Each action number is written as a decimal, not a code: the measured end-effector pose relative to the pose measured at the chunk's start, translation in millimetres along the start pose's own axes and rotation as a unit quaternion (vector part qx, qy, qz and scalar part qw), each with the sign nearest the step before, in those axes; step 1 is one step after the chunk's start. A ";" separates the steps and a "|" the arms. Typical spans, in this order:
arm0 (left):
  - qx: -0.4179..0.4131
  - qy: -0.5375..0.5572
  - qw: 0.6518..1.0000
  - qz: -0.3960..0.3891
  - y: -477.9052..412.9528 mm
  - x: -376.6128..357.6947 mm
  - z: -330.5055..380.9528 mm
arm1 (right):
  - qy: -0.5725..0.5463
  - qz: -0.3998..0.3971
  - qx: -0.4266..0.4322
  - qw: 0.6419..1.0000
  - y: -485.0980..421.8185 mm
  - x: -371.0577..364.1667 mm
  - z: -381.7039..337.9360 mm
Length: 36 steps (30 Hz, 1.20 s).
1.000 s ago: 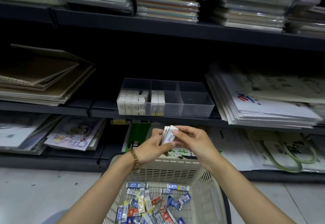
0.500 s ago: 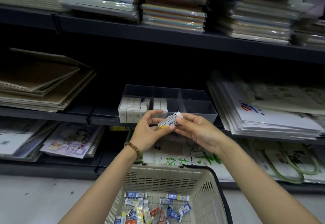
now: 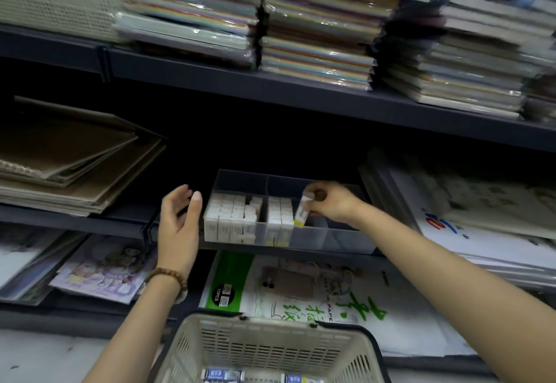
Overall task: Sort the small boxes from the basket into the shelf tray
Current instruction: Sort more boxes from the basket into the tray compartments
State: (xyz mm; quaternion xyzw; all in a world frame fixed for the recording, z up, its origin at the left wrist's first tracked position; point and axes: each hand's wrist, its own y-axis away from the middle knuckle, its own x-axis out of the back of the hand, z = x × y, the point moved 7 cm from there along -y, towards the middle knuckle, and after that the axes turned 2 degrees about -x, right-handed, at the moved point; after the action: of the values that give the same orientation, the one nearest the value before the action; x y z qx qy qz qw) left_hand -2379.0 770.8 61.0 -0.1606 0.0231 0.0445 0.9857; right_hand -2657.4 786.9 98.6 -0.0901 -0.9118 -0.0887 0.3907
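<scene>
The right hand [image 3: 326, 202] reaches over the clear shelf tray [image 3: 346, 236], fingers pinching a small box [image 3: 301, 212] upright; the left hand [image 3: 177, 220] hovers beside it, fingers relaxed and empty.

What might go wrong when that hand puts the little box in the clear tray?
The small box, pinched by the right hand, is tilted beside the upright boxes in the tray; it might knock those over. The left hand hovers beside the tray without holding it, so a push might slide the tray.
</scene>
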 end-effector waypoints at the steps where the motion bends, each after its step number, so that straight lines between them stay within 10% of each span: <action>1: 0.012 -0.002 1.000 0.004 -0.3 0.6 -5.6 | 0.026 -0.005 -0.001 1.000 -4.9 -7.8 1.8; 23: 0.059 -0.036 0.997 -0.030 15.3 -21.6 -24.6 | 0.092 0.038 0.019 0.995 -6.5 -6.0 15.8; 28: -0.084 -0.104 0.991 -0.019 22.1 -21.8 14.9 | 0.012 0.091 0.042 0.995 8.6 29.5 -4.5; 36: 0.009 -0.010 0.936 -0.352 64.9 -92.8 27.1 | -0.195 -0.114 0.080 0.971 71.1 5.1 -47.1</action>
State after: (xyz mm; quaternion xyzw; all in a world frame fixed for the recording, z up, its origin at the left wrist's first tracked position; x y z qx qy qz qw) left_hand -2476.6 833.2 71.9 -0.1489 -0.0439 -0.3038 0.9400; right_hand -2611.5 845.3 140.7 0.0302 -0.9787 -0.0406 0.1990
